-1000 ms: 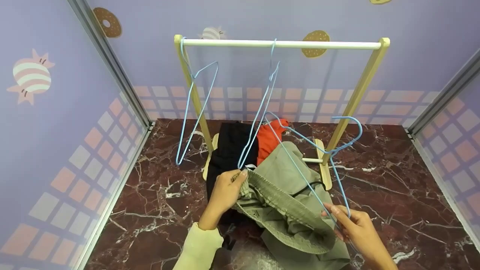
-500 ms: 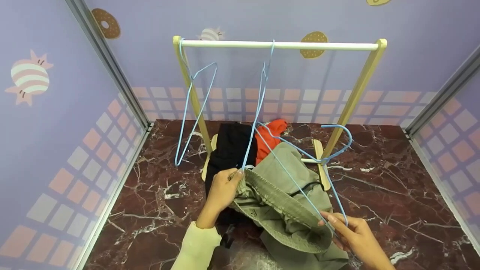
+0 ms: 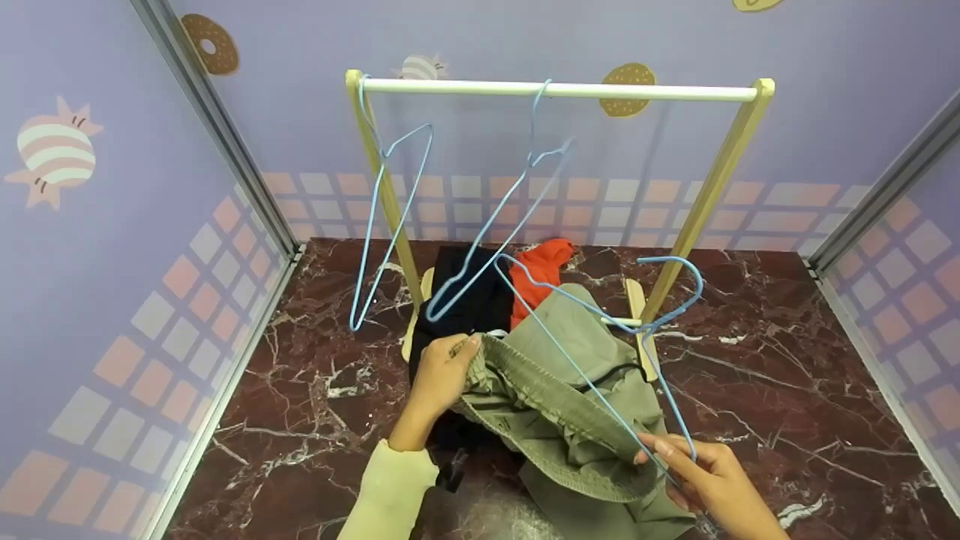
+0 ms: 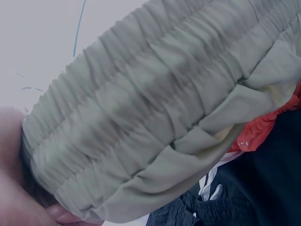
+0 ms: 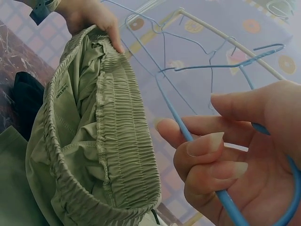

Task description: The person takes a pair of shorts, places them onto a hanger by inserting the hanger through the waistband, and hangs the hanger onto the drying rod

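Observation:
Olive-green pants (image 3: 540, 379) with a gathered elastic waistband lie in a heap at the front, the waist opening spread wide. My left hand (image 3: 442, 375) pinches the left end of that waistband, which fills most of the left wrist view (image 4: 141, 103). A blue wire hanger (image 3: 645, 328) is held by its lower end in my right hand (image 3: 712, 472). It slants over the pants, hook up at the right and one tip towards the far left. In the right wrist view, curled fingers (image 5: 204, 146) wrap the wire. Part of the lower pants is hidden under folds.
Behind stands a small rack with a white rail (image 3: 480, 88) and wooden posts. Two more blue hangers, one left (image 3: 373, 217) and one middle (image 3: 497, 215), hang from it. Beneath lie a black garment (image 3: 476, 281) and a red cloth (image 3: 541, 262). Patterned walls enclose the marbled surface (image 3: 787, 390).
The hanger in my right hand has shifted left and slightly down over the pants. The middle rack hanger has swung round, its lower end now left, apart from my left hand, which keeps its grip.

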A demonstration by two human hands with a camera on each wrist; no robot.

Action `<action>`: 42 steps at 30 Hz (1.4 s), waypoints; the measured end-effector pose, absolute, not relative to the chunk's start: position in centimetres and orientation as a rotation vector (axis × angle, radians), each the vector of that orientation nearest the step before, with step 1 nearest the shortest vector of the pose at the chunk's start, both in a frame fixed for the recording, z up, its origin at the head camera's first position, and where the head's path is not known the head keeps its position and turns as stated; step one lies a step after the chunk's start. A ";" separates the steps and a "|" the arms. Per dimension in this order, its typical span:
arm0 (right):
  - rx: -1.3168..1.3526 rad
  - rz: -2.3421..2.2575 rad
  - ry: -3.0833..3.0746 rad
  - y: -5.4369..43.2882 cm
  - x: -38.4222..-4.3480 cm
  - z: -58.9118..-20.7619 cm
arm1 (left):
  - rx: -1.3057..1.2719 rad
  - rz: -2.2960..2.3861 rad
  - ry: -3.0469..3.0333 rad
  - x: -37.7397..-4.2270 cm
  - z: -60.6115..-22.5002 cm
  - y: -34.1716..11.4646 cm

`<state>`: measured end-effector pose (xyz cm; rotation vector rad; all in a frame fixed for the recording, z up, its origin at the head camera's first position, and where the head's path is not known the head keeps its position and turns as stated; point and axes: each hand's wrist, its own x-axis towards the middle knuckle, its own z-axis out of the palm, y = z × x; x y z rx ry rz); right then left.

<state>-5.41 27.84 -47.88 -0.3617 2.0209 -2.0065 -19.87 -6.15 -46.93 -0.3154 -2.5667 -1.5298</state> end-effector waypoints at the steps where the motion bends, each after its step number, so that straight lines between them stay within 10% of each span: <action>1: -0.352 -2.004 2.004 27.8 -5.4 -47.8 | -0.310 -1.536 -2.565 -19.9 -47.0 -6.2; 42: -0.858 -1.824 2.049 31.5 -4.3 -47.7 | -0.057 -1.765 -2.466 -20.8 -46.9 -7.7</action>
